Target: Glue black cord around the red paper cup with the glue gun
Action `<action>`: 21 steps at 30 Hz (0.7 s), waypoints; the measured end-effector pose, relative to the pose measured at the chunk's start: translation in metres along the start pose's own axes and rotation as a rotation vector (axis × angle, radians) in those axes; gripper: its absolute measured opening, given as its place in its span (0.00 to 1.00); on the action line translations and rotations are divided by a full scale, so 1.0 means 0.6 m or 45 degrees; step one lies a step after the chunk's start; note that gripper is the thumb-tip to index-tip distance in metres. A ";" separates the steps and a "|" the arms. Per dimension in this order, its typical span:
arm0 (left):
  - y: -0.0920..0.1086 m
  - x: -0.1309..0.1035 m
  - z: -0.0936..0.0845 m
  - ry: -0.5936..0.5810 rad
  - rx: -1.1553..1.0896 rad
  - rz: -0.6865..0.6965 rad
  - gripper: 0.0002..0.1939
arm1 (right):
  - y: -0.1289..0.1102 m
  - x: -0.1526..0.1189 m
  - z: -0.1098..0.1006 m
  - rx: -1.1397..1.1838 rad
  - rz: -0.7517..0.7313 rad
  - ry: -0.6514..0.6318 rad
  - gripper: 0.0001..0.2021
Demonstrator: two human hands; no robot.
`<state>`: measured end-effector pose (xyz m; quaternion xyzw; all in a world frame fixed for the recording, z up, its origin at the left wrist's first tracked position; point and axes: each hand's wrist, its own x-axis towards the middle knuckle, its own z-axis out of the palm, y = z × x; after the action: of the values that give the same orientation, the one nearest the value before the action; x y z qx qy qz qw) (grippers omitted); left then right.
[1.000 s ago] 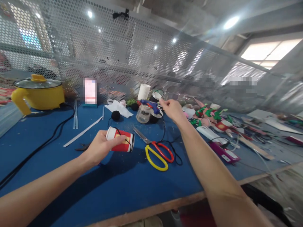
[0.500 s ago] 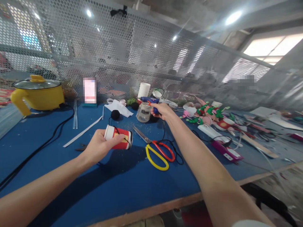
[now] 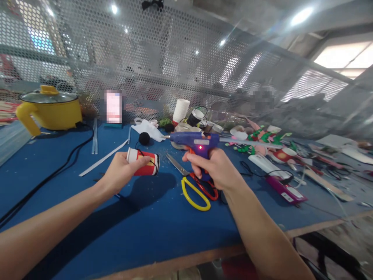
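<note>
My left hand [image 3: 124,169] holds a red and white paper cup [image 3: 147,165] on its side, with black yarn running over it. A black yarn ball [image 3: 143,138] lies just behind the cup. My right hand [image 3: 214,165] grips a blue glue gun [image 3: 186,139] by its handle. The gun's nozzle points left, its red light is lit, and a clear glue stick sticks out of its back. Below the gun lie scissors [image 3: 196,198] with one yellow and one red handle. The gun partly hides a glass jar behind it.
A yellow pot [image 3: 52,112] stands at the back left, its black cable crossing the blue table [image 3: 140,233]. Farther back are a lit phone [image 3: 113,108] and stacked white cups [image 3: 180,111]. Craft pieces and a purple power strip [image 3: 285,189] lie to the right.
My right hand has lifted the glue gun from the jar and brought it nearer, towards the camera. The cup stays in my left hand, slightly shifted and turned.
</note>
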<state>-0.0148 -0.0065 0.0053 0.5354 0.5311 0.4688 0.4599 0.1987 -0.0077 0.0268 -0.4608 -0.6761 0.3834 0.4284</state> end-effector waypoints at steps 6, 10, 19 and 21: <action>0.008 0.003 -0.002 0.088 0.081 -0.020 0.12 | 0.001 -0.032 0.016 -0.364 -0.046 -0.081 0.09; 0.015 0.004 -0.001 0.124 0.025 -0.061 0.10 | -0.001 -0.038 0.019 -0.604 -0.175 -0.048 0.11; 0.011 0.007 -0.003 0.110 -0.112 -0.080 0.09 | 0.007 -0.039 0.019 -0.829 -0.276 -0.001 0.11; 0.010 0.007 -0.003 0.096 -0.117 -0.071 0.09 | 0.003 -0.039 0.018 -0.864 -0.331 -0.025 0.10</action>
<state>-0.0158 -0.0022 0.0115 0.4806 0.5407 0.4996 0.4765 0.1939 -0.0308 0.0159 -0.4831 -0.8220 0.0839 0.2897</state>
